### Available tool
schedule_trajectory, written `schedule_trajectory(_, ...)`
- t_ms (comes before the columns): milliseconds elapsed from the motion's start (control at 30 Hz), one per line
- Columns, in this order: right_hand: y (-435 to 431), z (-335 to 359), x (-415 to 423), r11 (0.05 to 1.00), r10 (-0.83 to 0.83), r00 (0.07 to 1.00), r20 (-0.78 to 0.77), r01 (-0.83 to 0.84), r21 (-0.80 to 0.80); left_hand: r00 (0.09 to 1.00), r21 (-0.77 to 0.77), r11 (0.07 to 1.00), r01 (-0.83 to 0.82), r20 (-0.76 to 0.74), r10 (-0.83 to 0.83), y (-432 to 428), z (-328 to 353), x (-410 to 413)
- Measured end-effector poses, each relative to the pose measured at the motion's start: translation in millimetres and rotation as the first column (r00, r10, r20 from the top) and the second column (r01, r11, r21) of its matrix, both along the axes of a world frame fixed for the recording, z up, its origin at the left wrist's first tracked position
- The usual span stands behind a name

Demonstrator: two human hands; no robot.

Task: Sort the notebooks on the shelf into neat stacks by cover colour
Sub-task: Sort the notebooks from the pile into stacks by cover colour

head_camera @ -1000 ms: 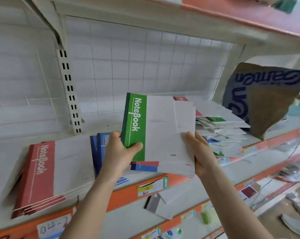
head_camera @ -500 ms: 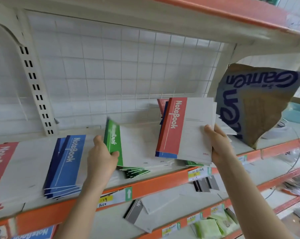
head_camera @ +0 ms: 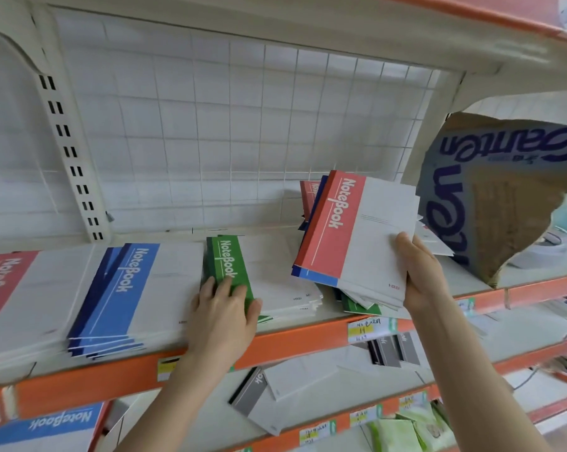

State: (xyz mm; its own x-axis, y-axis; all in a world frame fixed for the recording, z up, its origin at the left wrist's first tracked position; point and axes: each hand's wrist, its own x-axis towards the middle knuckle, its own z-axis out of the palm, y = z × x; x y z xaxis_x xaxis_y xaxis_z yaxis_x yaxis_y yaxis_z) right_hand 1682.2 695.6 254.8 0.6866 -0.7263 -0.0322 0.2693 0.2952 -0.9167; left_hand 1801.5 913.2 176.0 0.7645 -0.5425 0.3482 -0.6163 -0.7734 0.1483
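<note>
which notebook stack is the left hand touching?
Green stack: left hand rests on it. Blue stack, red stack lie untouched; right hand holds the mixed bundle.

Matt paper covers on the notebooks [head_camera: 353,230]; the shelf [head_camera: 295,340] looks like smooth painted metal; at three o'clock, rough torn cardboard [head_camera: 503,203].

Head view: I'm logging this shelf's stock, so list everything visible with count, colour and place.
red stack: one, red, shelf far left
blue stack: one, blue, right of it
green stack: one, green, shelf middle
held bundle: several notebooks, red on top, raised at right
loose pile: one, mixed colours, under the bundle
cardboard: one, brown with blue lettering, far right
grey notebooks: several, grey, lower shelf
shelf: one, cream with orange edge
left hand: one, resting on green stack
right hand: one, gripping held bundle
</note>
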Motion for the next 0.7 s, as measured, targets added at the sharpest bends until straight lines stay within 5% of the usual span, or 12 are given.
schedule_trajectory(100, 3, 3, 2, 0.999, 0.046, 0.999, 0.021, -0.046, 0.025, 0.998, -0.035, 0.999, 0.037, -0.051, -0.039, -3, -1, 2)
schedule_trajectory(200, 9, 4, 6, 0.993, 0.109, 0.993, 0.045, -0.111, 0.044, 0.987, -0.317, 0.946, 0.062, -0.12, -0.104, -1, 7, 2)
schedule_trajectory(300, 22, 5, 15, 0.974, 0.217, 0.974, 0.069, -0.221, 0.052, 0.928, -0.715, 0.698, -0.025, -0.276, -0.249, 9, 28, -1)
schedule_trajectory(400, 45, 4, 31, 0.941, 0.329, 0.943, 0.057, -0.332, 0.059, 0.645, -0.827, 0.479, -0.295, -0.542, -0.539, 18, 50, -1)
schedule_trajectory(467, 62, 3, 46, 0.915, 0.398, 0.917, 0.035, -0.4, 0.048, 0.411, -0.784, 0.412, -0.465, -0.603, -0.683, 25, 60, -2)
schedule_trajectory(500, 71, 3, 53, 0.909, 0.416, 0.909, 0.001, -0.416, 0.026, 0.364, -0.76, 0.397, -0.515, -0.613, -0.701, 30, 64, -2)
schedule_trajectory(600, 91, -3, 80, 0.906, 0.33, 0.915, -0.232, -0.376, -0.193, 0.423, -0.735, 0.356, -0.576, -0.642, -0.64, 47, 66, 4)
schedule_trajectory(700, 109, -8, 101, 0.744, 0.17, 0.883, -0.438, -0.406, -0.53, 0.539, -0.749, 0.313, -0.583, -0.646, -0.542, 70, 61, 11)
